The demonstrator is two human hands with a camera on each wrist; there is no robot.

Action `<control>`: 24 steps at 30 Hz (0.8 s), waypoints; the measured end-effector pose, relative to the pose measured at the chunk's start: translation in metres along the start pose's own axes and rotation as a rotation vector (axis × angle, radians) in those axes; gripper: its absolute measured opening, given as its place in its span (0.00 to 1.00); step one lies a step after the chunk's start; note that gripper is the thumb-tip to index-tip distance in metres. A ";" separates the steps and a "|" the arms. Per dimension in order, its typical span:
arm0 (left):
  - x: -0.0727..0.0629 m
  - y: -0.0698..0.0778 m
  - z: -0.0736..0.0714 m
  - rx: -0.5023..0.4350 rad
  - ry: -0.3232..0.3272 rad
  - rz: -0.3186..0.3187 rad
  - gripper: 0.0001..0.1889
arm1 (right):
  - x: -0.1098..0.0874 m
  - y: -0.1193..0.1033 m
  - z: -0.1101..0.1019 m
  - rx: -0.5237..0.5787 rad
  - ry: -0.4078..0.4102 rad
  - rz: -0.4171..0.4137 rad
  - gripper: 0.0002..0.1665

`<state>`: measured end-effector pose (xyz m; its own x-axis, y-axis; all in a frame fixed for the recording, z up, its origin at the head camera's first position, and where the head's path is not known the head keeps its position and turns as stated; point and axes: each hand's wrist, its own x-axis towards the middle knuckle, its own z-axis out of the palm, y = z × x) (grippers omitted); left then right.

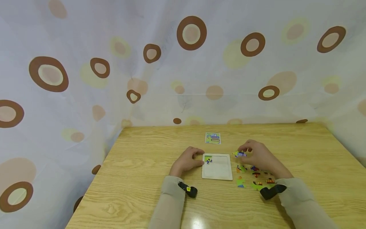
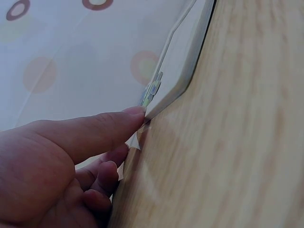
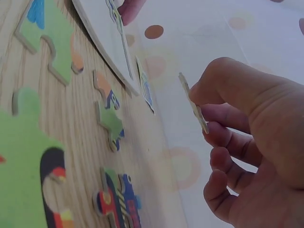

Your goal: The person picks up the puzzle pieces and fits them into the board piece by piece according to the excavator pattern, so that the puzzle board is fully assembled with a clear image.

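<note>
My left hand (image 1: pixel 188 159) lies at the left side of a white square puzzle tray (image 1: pixel 218 173). Its thumb (image 2: pixel 107 133) touches the tray's edge near a corner. One puzzle piece (image 1: pixel 208 159), green, yellow and blue, sits in the tray's upper left corner. Right of the tray, my right hand (image 1: pixel 261 157) pinches another puzzle piece (image 1: pixel 239 154) between thumb and fingers. That piece (image 3: pixel 194 102) is held up off the table, seen nearly edge-on in the right wrist view.
Several loose puzzle pieces (image 1: pixel 240 182) lie on the wooden table (image 1: pixel 137 178) under and beside the right hand. Behind the tray is a small picture card (image 1: pixel 213 138). A spotted cloth (image 1: pixel 160 76) hangs around the table's back and sides.
</note>
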<state>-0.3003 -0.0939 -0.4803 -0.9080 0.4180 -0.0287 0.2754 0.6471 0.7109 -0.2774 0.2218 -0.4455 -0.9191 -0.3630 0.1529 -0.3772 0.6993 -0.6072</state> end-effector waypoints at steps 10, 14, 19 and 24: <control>-0.001 -0.001 -0.001 -0.012 0.003 0.011 0.21 | 0.007 -0.012 0.012 0.041 -0.015 -0.045 0.15; -0.002 -0.003 -0.001 -0.001 0.000 -0.007 0.21 | 0.012 -0.021 0.020 0.050 -0.030 -0.067 0.14; -0.002 -0.002 -0.001 -0.001 0.003 0.009 0.22 | 0.018 -0.028 0.026 0.035 -0.057 -0.077 0.13; -0.001 -0.002 -0.001 -0.001 0.004 0.019 0.22 | 0.023 -0.032 0.033 0.037 -0.080 -0.088 0.13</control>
<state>-0.3005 -0.0959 -0.4813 -0.9039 0.4276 -0.0123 0.2924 0.6385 0.7119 -0.2833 0.1710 -0.4482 -0.8702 -0.4708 0.1449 -0.4501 0.6403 -0.6224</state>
